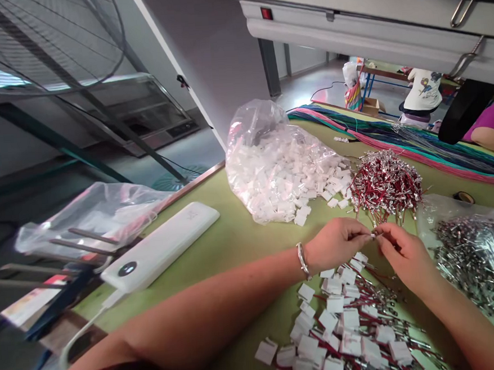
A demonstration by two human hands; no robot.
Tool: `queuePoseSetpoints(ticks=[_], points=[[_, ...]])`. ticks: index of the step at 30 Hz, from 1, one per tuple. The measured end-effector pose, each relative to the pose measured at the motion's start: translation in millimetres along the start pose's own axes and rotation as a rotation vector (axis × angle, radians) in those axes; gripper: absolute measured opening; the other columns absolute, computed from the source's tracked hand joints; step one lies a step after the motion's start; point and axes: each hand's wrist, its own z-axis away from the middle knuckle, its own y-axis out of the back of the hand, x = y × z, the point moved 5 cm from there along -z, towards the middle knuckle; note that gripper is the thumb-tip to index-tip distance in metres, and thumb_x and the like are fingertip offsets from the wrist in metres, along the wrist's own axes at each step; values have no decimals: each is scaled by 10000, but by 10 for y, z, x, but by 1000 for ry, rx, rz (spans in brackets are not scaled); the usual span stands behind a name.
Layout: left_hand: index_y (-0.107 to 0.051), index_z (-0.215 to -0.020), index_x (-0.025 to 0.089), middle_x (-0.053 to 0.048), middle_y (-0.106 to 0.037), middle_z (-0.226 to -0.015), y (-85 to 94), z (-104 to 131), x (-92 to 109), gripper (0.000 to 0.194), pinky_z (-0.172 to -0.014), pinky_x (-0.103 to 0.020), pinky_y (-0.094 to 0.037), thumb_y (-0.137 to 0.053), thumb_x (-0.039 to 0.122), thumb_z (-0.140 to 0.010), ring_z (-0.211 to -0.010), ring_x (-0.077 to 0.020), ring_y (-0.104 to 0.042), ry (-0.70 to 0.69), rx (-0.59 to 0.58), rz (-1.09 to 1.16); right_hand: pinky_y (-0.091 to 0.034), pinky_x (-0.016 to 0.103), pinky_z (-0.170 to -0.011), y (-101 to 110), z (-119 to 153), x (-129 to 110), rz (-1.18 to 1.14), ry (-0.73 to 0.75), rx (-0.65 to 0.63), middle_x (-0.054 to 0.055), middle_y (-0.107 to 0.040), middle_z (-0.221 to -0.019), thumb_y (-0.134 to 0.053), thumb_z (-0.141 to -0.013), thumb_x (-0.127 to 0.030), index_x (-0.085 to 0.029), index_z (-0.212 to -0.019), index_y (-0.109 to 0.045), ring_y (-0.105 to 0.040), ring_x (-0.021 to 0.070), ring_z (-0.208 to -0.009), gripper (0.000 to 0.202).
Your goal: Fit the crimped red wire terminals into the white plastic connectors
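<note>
Through the head camera I found both hands close together above the green table (238, 242). The left hand (333, 244) had its thumb and fingers pinched at a small metallic part (373, 235); the right hand (406, 255) met it there, thumb and forefinger closed on the same part, its other fingers curled. The part's exact form was too small for me to determine. I recorded wired white connectors (349, 319) spread in a heap just below the hands. Beyond them stood a pile of red leads (385, 186) with metal ends, beside a clear bag (254, 114) spilling white housings (273, 191). Dark metallic pieces (474, 253) lay to the right of the right hand. I noted a white power bank (162, 250), cable attached, at the table's left edge.
</note>
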Motion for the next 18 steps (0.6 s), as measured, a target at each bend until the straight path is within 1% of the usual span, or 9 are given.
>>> queuePoseSetpoints(ticks=[2,5,8,10,13,15,16,18], points=[[-705,-791,145,-7,-596,-653,-18,5,-5,284,-553,-217,-404,-472,283,-879,-586,-81,-489,6,-11,-12,-398,244,-496,-3,6,33,-33,-22,20,1,-619,-652,-482,-865,-369,-212,-864,-628,-556,152,-582,214],[-695,-765,134,4,-561,-617,-23,5,-24,307,-516,-210,-373,-471,307,-883,-559,-74,-454,27,-20,-2,-382,239,-465,12,11,70,-39,-30,15,3,-610,-623,-516,-847,-365,-208,-832,-667,-554,153,-566,218],[-693,-781,132,-10,-601,-656,-16,7,-33,310,-539,-209,-401,-471,321,-887,-578,-77,-478,25,-9,8,-383,238,-459,43,24,77,-26,-29,73,8,-610,-614,-518,-851,-373,-205,-829,-674,-554,155,-563,231],[-695,-802,135,-20,-636,-695,-9,9,-39,299,-568,-212,-427,-472,316,-887,-600,-81,-506,28,8,4,-402,241,-483,58,31,61,-8,-9,111,11,-622,-629,-517,-852,-371,-206,-816,-671,-565,158,-579,229],[-694,-804,136,-23,-654,-703,-3,15,-45,285,-580,-211,-444,-472,296,-884,-612,-85,-537,38,18,-14,-437,248,-558,68,29,7,40,75,104,16,-648,-684,-510,-852,-336,-209,-788,-668,-580,158,-622,212],[-693,-812,146,-24,-662,-710,7,25,-29,274,-598,-214,-454,-465,277,-891,-636,-92,-562,2,20,-59,-443,253,-594,82,21,-25,71,126,75,17,-650,-708,-500,-854,-309,-213,-781,-662,-577,156,-646,201],[-691,-821,153,-25,-666,-718,15,34,-11,270,-613,-219,-459,-458,266,-896,-653,-98,-572,-40,23,-109,-439,254,-598,87,18,-35,81,137,48,14,-643,-702,-497,-855,-300,-216,-773,-656,-568,153,-644,197],[-684,-844,166,-29,-663,-725,19,66,42,261,-621,-236,-457,-438,230,-901,-670,-112,-579,-171,26,-272,-423,250,-576,85,19,-44,75,124,-29,1,-613,-659,-496,-850,-296,-217,-732,-635,-538,142,-611,199]])
